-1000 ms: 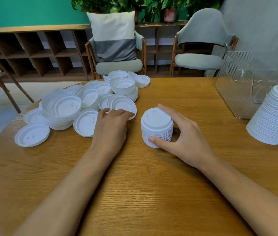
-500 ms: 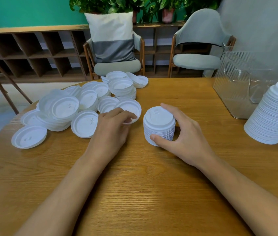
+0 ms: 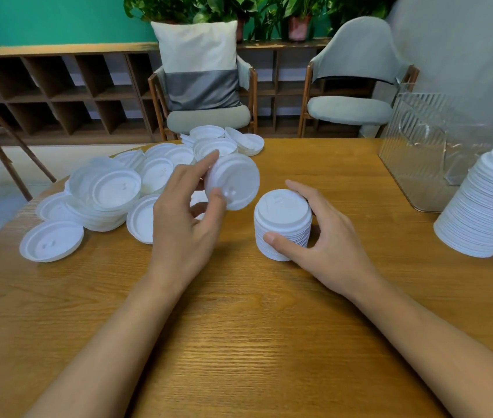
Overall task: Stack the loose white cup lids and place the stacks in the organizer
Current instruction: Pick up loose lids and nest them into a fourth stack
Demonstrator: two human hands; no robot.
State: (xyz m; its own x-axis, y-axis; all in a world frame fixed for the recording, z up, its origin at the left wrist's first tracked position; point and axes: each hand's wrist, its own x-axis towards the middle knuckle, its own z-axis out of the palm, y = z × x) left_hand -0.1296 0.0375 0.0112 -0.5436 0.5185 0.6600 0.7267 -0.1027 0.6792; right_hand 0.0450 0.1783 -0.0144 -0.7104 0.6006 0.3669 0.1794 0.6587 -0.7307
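- stacking step: left hand (image 3: 185, 218) pinches one lid (image 3: 234, 182), tilted, at 10 o'clock from the stack (image 3: 281, 218).
- right hand (image 3: 323, 236) curls round this stack on the table (image 3: 239, 327).
- next, i judge: level the lid, set it on top.

Wood table (image 3: 239, 342), 2 chairs (image 3: 349, 110) behind (one w/ pillow (image 3: 200, 64)), plants (image 3: 269, 10) atop shelf (image 3: 58, 86).

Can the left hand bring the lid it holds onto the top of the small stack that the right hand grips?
Probably yes. The top of the small stack is bare: the right hand grips only its sides. The left hand holds the lid close beside it, with nothing between.
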